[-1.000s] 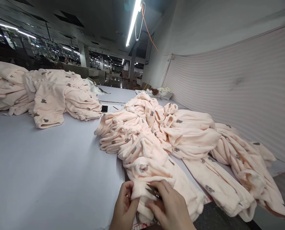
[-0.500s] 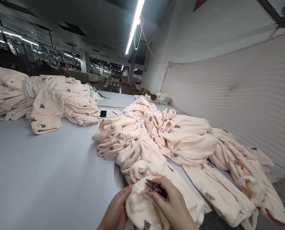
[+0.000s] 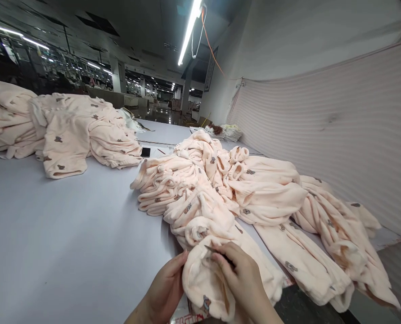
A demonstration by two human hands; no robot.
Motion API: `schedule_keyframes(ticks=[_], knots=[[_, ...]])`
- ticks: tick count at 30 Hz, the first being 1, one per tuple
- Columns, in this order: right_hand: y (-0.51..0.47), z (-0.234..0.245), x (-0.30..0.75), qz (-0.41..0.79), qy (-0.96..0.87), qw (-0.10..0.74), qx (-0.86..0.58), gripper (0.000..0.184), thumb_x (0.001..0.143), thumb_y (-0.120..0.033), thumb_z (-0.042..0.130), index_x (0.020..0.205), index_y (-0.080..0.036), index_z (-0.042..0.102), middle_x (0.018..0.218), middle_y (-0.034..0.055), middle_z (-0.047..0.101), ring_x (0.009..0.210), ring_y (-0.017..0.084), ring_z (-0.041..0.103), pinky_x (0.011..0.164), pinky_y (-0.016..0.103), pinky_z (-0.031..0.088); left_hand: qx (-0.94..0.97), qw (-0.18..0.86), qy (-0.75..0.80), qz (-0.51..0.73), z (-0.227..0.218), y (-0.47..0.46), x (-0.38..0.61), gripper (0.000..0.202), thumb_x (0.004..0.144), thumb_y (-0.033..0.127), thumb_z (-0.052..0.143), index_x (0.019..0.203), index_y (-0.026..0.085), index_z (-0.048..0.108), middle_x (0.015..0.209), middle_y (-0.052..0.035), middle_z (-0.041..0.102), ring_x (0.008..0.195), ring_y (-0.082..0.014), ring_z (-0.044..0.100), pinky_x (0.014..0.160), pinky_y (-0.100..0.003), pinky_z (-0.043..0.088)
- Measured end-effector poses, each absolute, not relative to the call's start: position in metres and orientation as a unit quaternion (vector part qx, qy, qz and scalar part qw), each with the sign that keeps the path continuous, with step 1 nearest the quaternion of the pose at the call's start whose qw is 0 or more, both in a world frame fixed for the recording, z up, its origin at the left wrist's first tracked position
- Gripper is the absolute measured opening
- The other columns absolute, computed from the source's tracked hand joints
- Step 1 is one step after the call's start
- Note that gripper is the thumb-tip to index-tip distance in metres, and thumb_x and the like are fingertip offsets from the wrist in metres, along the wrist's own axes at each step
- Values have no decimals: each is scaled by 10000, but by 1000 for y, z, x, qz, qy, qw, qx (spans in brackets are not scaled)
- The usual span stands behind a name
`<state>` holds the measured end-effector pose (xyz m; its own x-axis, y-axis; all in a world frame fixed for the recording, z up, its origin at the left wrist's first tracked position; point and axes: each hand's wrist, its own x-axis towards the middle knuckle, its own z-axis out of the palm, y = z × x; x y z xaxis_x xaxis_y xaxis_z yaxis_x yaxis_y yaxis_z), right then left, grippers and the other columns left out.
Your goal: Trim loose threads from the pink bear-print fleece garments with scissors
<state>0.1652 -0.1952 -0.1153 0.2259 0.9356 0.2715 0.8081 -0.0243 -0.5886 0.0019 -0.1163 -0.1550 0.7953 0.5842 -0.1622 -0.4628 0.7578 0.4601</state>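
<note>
A peach plush garment (image 3: pixel 200 274) with small bear prints is bunched up at the table's near edge. My left hand (image 3: pixel 164 283) grips its left side, with the thumb on top and the fingers partly hidden behind the cloth. In my right hand (image 3: pixel 242 274) is a pair of black thread snips (image 3: pixel 214 249), mostly covered by my fingers. The blade tip points left and lies against the garment's upper edge. Whether the blades are apart or together, I cannot tell.
A heap of matching garments (image 3: pixel 183 175) lies just beyond my hands, with more spread to the right (image 3: pixel 268 193). Another pile (image 3: pixel 68 130) sits at the left of the white table (image 3: pixel 85 234). A dark phone (image 3: pixel 146 152) rests behind the heap. Striped cloth (image 3: pixel 322 117) hangs along the right wall.
The snips have turned in my right hand, so less of them shows now. The held garment edge has been rounded open a little, and my left hand has shifted slightly. The view has tilted down.
</note>
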Motion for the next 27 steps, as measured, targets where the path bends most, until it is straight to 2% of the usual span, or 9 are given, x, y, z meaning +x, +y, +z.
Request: schedule_keyframes(ticks=[4,7,12,15,18,21,24,26,27], knots=[[-197,-113,165,136,-627,338,-688,214,865,-275,585,1063,-234,655,1039,48,675,952,195,633,789,271,496,223,928,128,270,-153,-115,3,374,895,316,477,1179,126,628,1155,-88,688,1201,-275,520,1058,-402,340],[-197,-112,165,121,-628,336,-691,182,885,-255,542,1006,-227,676,976,49,684,905,194,636,766,278,492,243,923,130,267,-152,-117,2,362,899,312,475,1189,151,619,1211,-83,655,1202,-280,515,1023,-404,379],[-200,-114,171,137,-627,347,-684,168,866,-266,575,1000,-224,667,961,42,677,893,188,634,764,272,490,270,922,120,249,-147,-118,3,348,885,239,501,1209,156,599,1198,-112,653,1168,-295,539,981,-435,411],[-208,-115,179,134,-598,387,-689,168,894,-294,526,960,-214,659,954,55,677,910,199,629,774,281,490,307,901,119,281,-145,-108,19,368,841,183,570,1208,192,595,1184,-97,659,1152,-276,553,989,-424,401],[-223,-119,181,131,-559,424,-701,194,902,-320,510,1014,-207,621,994,71,671,959,214,620,799,287,490,354,861,144,335,-150,-89,46,343,785,193,652,1127,201,631,1162,-71,666,1131,-249,565,1006,-392,387],[-238,-138,169,180,-596,364,-693,232,860,-282,561,1085,-225,576,1016,59,663,951,211,625,805,283,489,370,852,144,341,-157,-72,70,304,735,204,701,1035,183,658,1058,-61,702,1057,-229,610,1013,-385,384],[-241,-165,150,139,-654,201,-716,369,737,-221,661,1097,-221,580,982,69,657,833,247,629,723,327,487,393,856,141,303,-156,-63,73,311,728,215,711,1028,150,663,956,-85,726,982,-232,649,1007,-419,395],[-235,-178,144,78,-671,124,-726,303,706,-128,610,993,-224,620,949,65,649,788,250,613,691,335,462,410,856,146,280,-151,-58,63,343,743,234,701,1069,140,654,974,-108,723,995,-248,648,994,-442,408],[-231,-179,144,64,-674,120,-726,283,692,-93,577,938,-222,626,935,59,641,782,242,605,684,326,450,417,852,151,276,-149,-56,55,361,749,247,696,1090,139,646,999,-117,717,1007,-258,643,980,-449,421]])
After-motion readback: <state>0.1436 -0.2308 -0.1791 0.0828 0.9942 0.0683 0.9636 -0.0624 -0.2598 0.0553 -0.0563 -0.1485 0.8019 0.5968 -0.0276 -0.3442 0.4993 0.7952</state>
